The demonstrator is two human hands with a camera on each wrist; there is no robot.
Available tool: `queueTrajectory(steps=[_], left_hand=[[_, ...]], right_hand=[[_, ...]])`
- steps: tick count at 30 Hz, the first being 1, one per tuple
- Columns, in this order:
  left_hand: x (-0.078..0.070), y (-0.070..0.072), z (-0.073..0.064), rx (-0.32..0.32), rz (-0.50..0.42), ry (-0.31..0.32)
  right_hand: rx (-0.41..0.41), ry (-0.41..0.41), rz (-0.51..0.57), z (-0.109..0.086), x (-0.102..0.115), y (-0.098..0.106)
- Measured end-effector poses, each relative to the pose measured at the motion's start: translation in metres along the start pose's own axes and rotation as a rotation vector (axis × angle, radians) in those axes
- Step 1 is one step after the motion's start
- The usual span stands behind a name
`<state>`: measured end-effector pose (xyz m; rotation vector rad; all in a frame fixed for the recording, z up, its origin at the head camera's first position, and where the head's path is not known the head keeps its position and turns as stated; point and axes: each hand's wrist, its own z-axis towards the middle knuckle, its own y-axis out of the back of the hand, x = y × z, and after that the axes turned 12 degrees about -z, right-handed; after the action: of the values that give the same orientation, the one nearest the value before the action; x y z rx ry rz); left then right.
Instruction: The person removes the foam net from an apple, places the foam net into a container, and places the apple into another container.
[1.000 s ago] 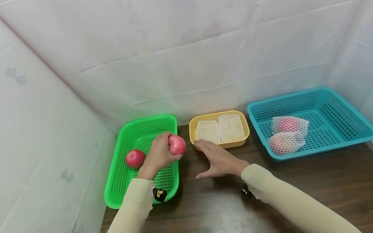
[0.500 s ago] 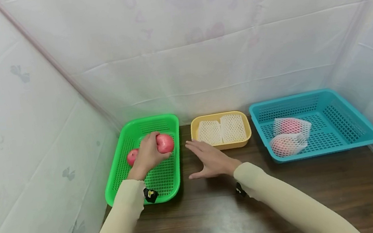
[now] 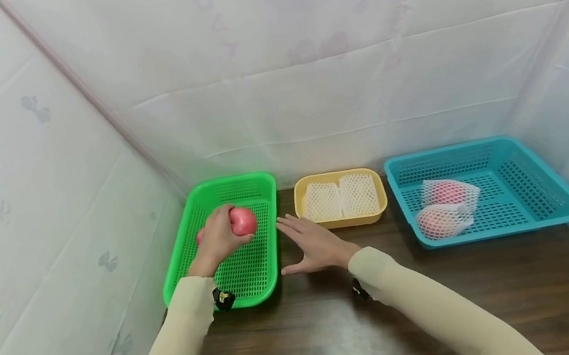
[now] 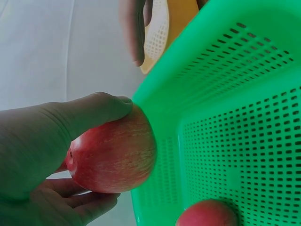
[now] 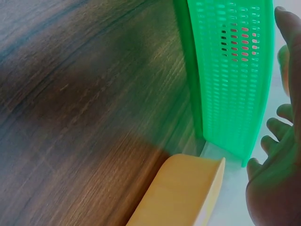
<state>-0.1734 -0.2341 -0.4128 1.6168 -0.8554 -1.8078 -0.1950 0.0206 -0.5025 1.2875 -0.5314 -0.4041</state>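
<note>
My left hand (image 3: 218, 242) grips a red apple (image 3: 243, 220) over the green basket (image 3: 274, 247). In the left wrist view the thumb lies across the top of that apple (image 4: 115, 153) and the fingers curl beneath it. A second apple (image 4: 208, 214) sits in the basket, mostly hidden behind the left hand in the head view. My right hand (image 3: 314, 244) is beside the basket's right wall, fingers spread and holding nothing. Its fingertips come right up to the basket rim in the head view.
A yellow tray (image 3: 344, 223) with white foam fruit nets (image 3: 358, 194) stands right of the green basket. Farther right, a blue basket (image 3: 505, 229) holds two net-wrapped apples (image 3: 448, 192). White curtains (image 3: 274, 111) enclose the back and sides of the wooden table (image 3: 320, 333).
The left hand has carried its apple leftward, from the green basket's right edge to over its middle. My right hand has shifted left, away from the yellow tray toward the green basket.
</note>
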Motion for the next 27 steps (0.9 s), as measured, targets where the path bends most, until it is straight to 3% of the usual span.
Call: queueTrajectory(steps=[10,27], left_hand=[[0.007,0.004,-0.006,-0.014,-0.045,0.015],[0.023,0.006,-0.005,-0.012,-0.023,0.018]], right_hand=[[0.046,0.000,-0.033,0.006,0.007,-0.002],[0.088,-0.021,-0.056,0.013,0.018,-0.001]])
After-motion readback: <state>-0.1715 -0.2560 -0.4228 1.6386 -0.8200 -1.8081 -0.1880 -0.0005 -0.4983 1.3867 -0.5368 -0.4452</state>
